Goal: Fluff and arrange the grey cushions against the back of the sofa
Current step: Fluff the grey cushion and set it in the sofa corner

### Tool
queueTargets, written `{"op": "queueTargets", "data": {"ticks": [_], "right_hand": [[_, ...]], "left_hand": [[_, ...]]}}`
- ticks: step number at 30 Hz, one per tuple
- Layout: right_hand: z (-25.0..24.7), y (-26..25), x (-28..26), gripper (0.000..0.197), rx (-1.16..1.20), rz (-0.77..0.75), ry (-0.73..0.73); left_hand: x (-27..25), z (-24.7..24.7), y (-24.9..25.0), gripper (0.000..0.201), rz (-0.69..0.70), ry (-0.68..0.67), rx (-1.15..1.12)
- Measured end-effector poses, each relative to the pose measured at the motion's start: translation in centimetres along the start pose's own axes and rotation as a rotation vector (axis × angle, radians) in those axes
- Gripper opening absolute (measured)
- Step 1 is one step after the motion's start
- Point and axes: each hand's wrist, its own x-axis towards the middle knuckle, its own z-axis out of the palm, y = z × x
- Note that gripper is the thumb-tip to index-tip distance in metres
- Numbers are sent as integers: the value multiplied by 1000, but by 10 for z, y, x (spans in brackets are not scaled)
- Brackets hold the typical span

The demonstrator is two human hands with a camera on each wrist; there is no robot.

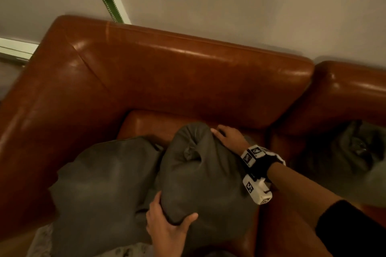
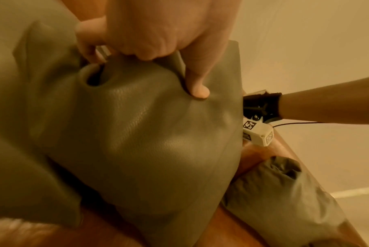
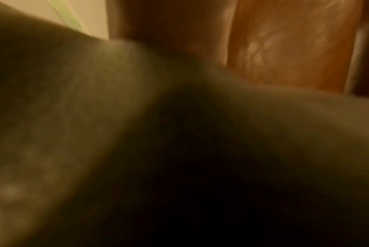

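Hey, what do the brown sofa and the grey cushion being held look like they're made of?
The brown sofa looks like smooth leather or a leather-look covering: glossy highlights run along its back and arm. The grey cushion gripped by both hands seems soft-filled with a matte, finely pebbled cover, possibly faux leather; it dents under the left hand's fingers.

- The left hand (image 1: pixel 169 229) is low and near the body, with its fingers and thumb curled tight.
- The right hand (image 1: pixel 229 136) reaches far forward, arm stretched out, fingers bent down.
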Motion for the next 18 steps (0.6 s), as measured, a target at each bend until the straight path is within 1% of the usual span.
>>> {"op": "queueTargets", "data": {"ticks": [2, 6, 8, 9, 10, 11, 12, 13, 14, 15, 16, 17, 18], "right_hand": [[-23, -11, -22, 35, -30, -42, 161], [-86, -47, -60, 41, -172, -116, 432], [-109, -59, -69, 41, -239, -110, 549], [-115, -63, -69, 40, -281, -96, 614], [-118, -65, -67, 40, -312, -82, 673], [-117, -62, -61, 42, -315, -68, 687], [-112, -57, -55, 51, -283, -55, 633], [-103, -50, -50, 66, -241, -47, 502], [-91, -39, -47, 85, -250, -39, 325], [-75, -26, -46, 99, -338, -33, 151], [-58, -12, -48, 107, -467, -33, 18], [-42, 2, -53, 109, -583, -44, -38], [-30, 11, -58, 106, -640, -43, -37]], "left_hand": [[-1, -9, 5, 140, 56, -43, -51], [15, -16, 29, 112, 190, -162, -156], [42, -12, 40, 102, 253, -279, -262], [57, -7, 44, 100, 289, -332, -289], [74, 0, 47, 99, 308, -352, -273], [92, 9, 49, 96, 303, -357, -235], [108, 17, 53, 89, 265, -338, -179], [118, 20, 55, 81, 186, -288, -93], [123, 22, 53, 72, 99, -258, -8], [125, 19, 48, 64, 32, -266, 47], [125, 16, 41, 56, 20, -305, 66], [122, 10, 31, 48, 20, -374, 45], [115, 4, 18, 42, 44, -446, 22]]}}
